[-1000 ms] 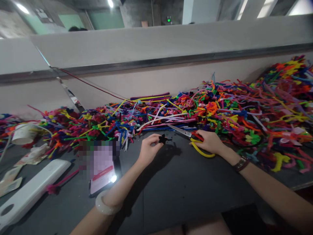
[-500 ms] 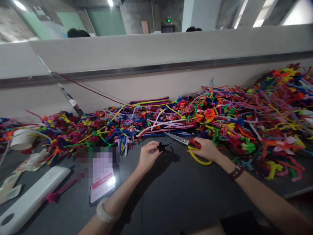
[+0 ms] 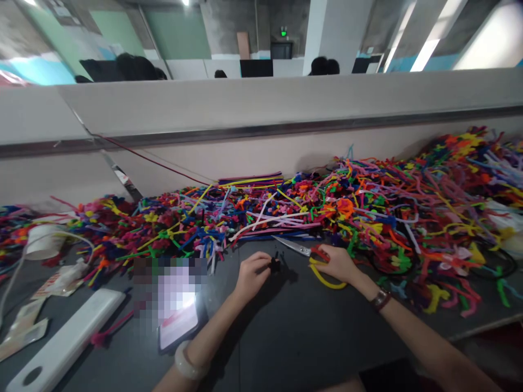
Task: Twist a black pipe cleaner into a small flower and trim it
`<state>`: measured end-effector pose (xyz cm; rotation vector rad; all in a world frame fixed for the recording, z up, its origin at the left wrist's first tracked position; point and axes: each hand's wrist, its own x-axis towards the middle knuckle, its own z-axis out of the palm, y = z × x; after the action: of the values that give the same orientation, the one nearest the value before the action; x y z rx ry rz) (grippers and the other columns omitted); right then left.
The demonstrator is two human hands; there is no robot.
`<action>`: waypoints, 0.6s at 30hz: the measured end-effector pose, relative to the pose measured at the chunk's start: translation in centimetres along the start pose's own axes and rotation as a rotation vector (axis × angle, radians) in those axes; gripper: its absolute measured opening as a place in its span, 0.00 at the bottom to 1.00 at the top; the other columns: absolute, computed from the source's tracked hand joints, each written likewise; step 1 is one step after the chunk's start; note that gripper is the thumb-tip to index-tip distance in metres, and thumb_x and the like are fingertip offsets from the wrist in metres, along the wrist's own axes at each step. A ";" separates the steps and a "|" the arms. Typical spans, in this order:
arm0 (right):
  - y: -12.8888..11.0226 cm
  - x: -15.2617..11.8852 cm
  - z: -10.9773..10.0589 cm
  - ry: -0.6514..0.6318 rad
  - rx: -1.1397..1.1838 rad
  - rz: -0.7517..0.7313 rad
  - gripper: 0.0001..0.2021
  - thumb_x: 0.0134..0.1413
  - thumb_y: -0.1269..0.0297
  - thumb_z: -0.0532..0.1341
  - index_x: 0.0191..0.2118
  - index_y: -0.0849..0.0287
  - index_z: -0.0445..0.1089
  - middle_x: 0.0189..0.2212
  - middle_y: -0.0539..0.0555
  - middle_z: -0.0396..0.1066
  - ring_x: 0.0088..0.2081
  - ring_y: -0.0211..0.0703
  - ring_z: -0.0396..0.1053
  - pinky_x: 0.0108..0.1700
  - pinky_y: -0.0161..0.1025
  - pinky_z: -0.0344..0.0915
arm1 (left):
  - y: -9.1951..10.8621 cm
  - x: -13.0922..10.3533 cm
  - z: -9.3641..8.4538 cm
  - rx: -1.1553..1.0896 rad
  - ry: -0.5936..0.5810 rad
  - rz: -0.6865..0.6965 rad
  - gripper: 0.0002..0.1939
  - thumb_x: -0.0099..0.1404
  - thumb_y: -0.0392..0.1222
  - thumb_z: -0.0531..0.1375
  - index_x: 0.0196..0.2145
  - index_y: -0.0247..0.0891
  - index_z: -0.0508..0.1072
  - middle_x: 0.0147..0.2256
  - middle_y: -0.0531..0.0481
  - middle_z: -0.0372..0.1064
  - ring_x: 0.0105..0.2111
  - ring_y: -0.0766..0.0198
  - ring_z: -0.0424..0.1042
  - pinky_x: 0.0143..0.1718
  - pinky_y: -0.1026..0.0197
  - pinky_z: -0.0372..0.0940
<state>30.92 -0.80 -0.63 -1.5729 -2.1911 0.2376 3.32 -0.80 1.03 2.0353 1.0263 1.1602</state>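
Note:
Near the middle of the dark table (image 3: 278, 337), my left hand (image 3: 252, 276) pinches a small black fuzzy piece (image 3: 275, 265) between thumb and fingers. To its right, my right hand (image 3: 335, 265) is closed on the handles of the scissors (image 3: 296, 247), which have red and yellow grips. The blades point left toward the heap of coloured pipe cleaners (image 3: 359, 201), above the black piece and apart from it. The tip of the black piece is partly hidden in shadow.
A phone (image 3: 177, 326), partly pixelated, lies left of my left forearm. Farther left are a long white object (image 3: 67, 340), a pink stem (image 3: 118, 324), torn wrappers (image 3: 61, 277) and a white cup (image 3: 44, 242). Behind the heap stands a low partition (image 3: 245, 109), with heads beyond it.
The view has tilted up, showing more beyond the partition. The black piece has turned in my left hand, its star-like outline no longer clear. The right hand still holds the scissors.

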 end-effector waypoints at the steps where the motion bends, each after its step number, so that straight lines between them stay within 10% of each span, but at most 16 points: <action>1: 0.0 0.0 0.0 0.000 -0.005 -0.001 0.15 0.42 0.51 0.59 0.29 0.59 0.64 0.22 0.49 0.66 0.24 0.38 0.64 0.26 0.31 0.54 | -0.1 0.0 0.0 0.007 0.005 0.006 0.09 0.53 0.27 0.54 0.27 0.35 0.73 0.30 0.47 0.69 0.32 0.65 0.68 0.35 0.64 0.62; 18: -0.5 0.2 -0.2 -0.017 -0.130 -0.022 0.15 0.45 0.50 0.57 0.29 0.59 0.63 0.25 0.51 0.67 0.25 0.39 0.65 0.27 0.33 0.53 | -0.3 -0.2 -0.5 0.118 0.133 -0.063 0.05 0.53 0.35 0.57 0.21 0.36 0.70 0.28 0.47 0.69 0.29 0.65 0.68 0.33 0.65 0.63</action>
<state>30.58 -0.83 -0.19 -1.6198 -2.2760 0.1031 2.73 -0.81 0.93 2.0218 1.2420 1.2422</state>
